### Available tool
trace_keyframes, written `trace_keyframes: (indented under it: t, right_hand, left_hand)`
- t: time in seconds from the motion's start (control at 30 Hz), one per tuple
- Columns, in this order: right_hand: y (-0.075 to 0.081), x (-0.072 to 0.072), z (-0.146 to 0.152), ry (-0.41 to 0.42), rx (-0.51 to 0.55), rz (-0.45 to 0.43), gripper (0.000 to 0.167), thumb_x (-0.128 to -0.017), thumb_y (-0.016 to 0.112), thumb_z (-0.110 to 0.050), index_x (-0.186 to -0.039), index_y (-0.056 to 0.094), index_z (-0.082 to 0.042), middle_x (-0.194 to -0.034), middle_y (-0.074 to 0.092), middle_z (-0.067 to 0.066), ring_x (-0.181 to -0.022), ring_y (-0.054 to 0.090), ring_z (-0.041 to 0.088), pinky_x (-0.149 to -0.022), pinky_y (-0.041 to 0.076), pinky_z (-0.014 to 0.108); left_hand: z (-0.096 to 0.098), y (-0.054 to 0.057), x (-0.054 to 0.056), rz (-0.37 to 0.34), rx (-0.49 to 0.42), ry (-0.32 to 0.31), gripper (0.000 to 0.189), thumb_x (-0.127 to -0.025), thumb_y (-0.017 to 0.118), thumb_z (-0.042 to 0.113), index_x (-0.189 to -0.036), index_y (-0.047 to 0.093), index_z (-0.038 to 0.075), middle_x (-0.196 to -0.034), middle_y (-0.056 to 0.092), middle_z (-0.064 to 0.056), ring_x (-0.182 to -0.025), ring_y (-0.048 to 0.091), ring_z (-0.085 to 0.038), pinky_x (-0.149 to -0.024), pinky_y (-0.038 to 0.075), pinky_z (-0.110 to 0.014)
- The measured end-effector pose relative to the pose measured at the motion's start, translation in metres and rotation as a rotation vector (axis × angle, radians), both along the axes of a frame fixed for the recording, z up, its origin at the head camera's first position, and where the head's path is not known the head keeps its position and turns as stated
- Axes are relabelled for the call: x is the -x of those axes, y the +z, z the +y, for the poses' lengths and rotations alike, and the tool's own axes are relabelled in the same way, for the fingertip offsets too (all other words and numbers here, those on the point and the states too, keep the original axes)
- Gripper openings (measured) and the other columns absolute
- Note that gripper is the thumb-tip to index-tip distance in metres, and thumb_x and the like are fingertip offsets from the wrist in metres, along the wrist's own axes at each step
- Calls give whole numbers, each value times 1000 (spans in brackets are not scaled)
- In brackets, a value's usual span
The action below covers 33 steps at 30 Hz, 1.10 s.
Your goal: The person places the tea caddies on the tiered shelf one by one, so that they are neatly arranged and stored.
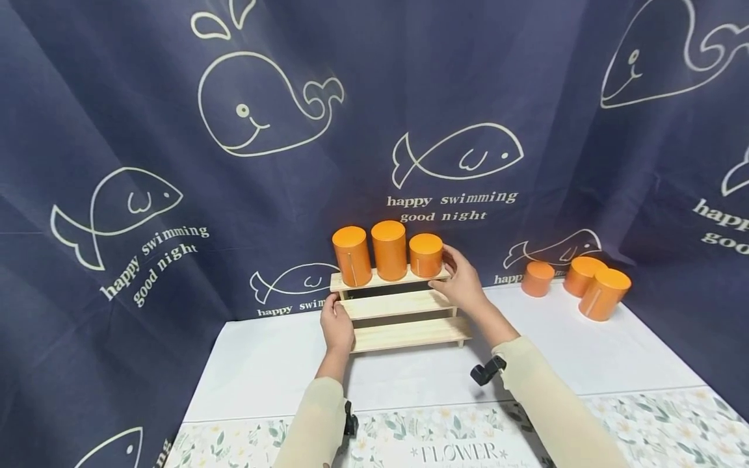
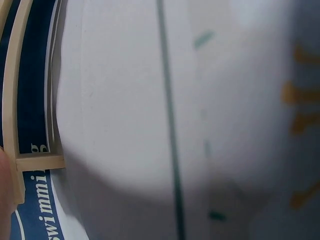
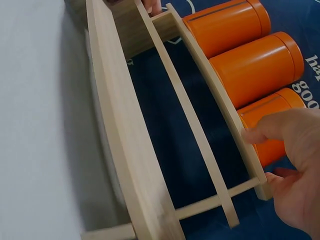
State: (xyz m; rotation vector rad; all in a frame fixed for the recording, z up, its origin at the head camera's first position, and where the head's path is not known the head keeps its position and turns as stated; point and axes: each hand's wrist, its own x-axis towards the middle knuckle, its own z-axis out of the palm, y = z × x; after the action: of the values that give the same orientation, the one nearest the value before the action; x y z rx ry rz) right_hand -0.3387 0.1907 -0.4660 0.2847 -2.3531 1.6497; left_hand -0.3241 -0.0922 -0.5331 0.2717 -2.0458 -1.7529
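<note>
A three-tier wooden display stand [image 1: 404, 305] is at the back of the white table, its shelves stepping up toward the curtain. Two tall orange canisters [image 1: 352, 257] and a shorter orange canister [image 1: 426, 257] stand in a row along the top shelf. My left hand [image 1: 337, 328] grips the stand's left end; only a sliver of that hand shows in the left wrist view. At the other end, my right hand [image 1: 468, 286] holds the top shelf, with fingers beside the short canister. The right wrist view shows the thumb [image 3: 257, 134] on the shelf edge by this canister.
Three more orange canisters [image 1: 604, 296] stand at the table's right rear, two overlapping in view. A dark blue curtain [image 1: 374, 78] with whale and fish drawings hangs behind. Floral cloth [image 1: 234, 445] with lettering covers the table's front.
</note>
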Motion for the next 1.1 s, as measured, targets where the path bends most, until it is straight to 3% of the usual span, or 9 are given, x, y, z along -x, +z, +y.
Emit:
trace_keyframes:
  t: [0.17,0.27,0.53,0.7,0.8,0.97,1.1]
  right_hand:
    - [-2,-2,12,-1,6,60,83,-78,52,23,-157,37,4,-160,42,30,-153,41,45,-130,35,48]
    - [-6,-1,21,-36,-1,84,78,-78,46,23,-154,41,6,-159,43,30,-153,40,46,-130,34,51]
    - [-20,0,52,-260,-105,91,64,-82,54,11,-145,55,0,-154,52,28,-149,45,48,-124,39,63]
    - [-28,2,74,-387,-132,119,59,-81,60,8,-141,58,3,-151,50,31,-140,47,51,-117,40,64]
    - [-35,4,89,-452,-112,141,60,-80,63,8,-139,58,6,-153,45,32,-144,40,51,-122,33,63]
    - [-48,4,110,-561,-92,149,62,-78,67,5,-139,58,5,-157,34,34,-158,16,53,-132,11,65]
    - [-60,4,123,-660,-81,139,64,-79,70,3,-141,56,3,-160,29,33,-157,15,51,-132,12,63]
  left_hand:
    - [-2,4,2,15,-5,6,35,-109,41,4,-136,61,-7,-143,63,-27,-143,54,-41,-124,44,-54]
    - [-3,6,2,18,-11,7,35,-108,41,2,-136,60,-8,-143,63,-27,-143,54,-41,-123,44,-54]
    - [-3,6,0,21,-10,5,35,-109,41,3,-136,60,-8,-143,62,-28,-143,54,-42,-123,44,-54]
    - [-2,2,1,11,-1,3,36,-109,40,4,-137,61,-6,-144,62,-26,-144,54,-41,-123,45,-53]
    - [-1,1,1,0,1,5,36,-110,40,6,-137,61,-5,-144,63,-25,-144,54,-40,-124,44,-52]
    - [0,1,-1,-6,5,7,36,-109,41,6,-137,61,-5,-144,63,-26,-144,54,-41,-123,44,-54]
    - [1,1,-2,-18,0,0,36,-109,40,6,-137,61,-4,-145,62,-25,-145,54,-40,-124,44,-53]
